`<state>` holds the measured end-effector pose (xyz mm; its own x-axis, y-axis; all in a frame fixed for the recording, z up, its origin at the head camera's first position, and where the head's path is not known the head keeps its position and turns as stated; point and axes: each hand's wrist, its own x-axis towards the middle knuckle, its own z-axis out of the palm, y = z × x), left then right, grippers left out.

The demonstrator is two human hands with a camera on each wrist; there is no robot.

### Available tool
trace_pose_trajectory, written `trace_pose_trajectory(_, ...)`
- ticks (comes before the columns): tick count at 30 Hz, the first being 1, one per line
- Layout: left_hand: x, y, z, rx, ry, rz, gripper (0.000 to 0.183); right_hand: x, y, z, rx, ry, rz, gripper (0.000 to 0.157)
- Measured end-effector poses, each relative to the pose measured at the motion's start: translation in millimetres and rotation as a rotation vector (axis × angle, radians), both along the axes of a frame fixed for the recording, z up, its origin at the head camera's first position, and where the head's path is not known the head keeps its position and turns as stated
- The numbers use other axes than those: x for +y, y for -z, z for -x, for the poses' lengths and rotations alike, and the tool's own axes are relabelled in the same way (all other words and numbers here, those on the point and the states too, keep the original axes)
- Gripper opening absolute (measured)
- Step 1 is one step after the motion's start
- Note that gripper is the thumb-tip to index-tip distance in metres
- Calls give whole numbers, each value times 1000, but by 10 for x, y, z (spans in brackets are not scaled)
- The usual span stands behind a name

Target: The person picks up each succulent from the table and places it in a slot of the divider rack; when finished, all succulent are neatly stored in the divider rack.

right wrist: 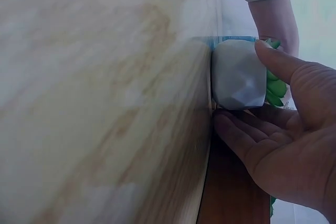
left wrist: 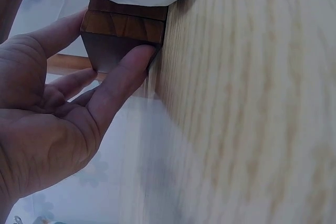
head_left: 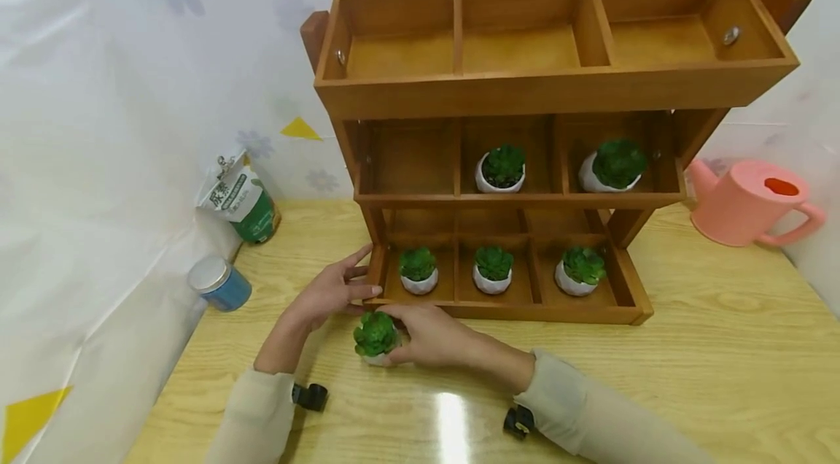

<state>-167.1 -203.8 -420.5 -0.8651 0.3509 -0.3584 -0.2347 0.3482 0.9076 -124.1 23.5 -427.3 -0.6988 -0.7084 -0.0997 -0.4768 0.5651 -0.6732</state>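
My right hand [head_left: 429,335] holds a small potted succulent [head_left: 376,336] at the front left corner of a wooden shelf [head_left: 472,311]. Its thumb lies on one side of the faceted white pot [right wrist: 240,74] and the fingers on the other; the pot stands at the tabletop. With thumb and fingers spread around the shelf's lower left end [left wrist: 123,27], my left hand [head_left: 331,292] grips it. Three similar succulents sit in the bottom tier, one per compartment: left [head_left: 418,271], middle [head_left: 493,269] and right [head_left: 580,271].
The middle tier holds a succulent in its centre [head_left: 502,168] and right [head_left: 615,165] compartments. The top tier [head_left: 558,92] has three bare compartments. A pink watering can [head_left: 748,203] stands right of the shelf. To the left are a green-and-white pouch [head_left: 243,201] and a blue jar [head_left: 223,285].
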Motion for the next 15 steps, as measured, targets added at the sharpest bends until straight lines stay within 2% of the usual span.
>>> trace_pose_trajectory(9,-6,-3,-6,5,11,-11,86,-50,-10,-18,28,12,-11,67)
trace_pose_trajectory(15,-10,18,-3,7,9,-5,86,59,-68,-29,22,17,65,63)
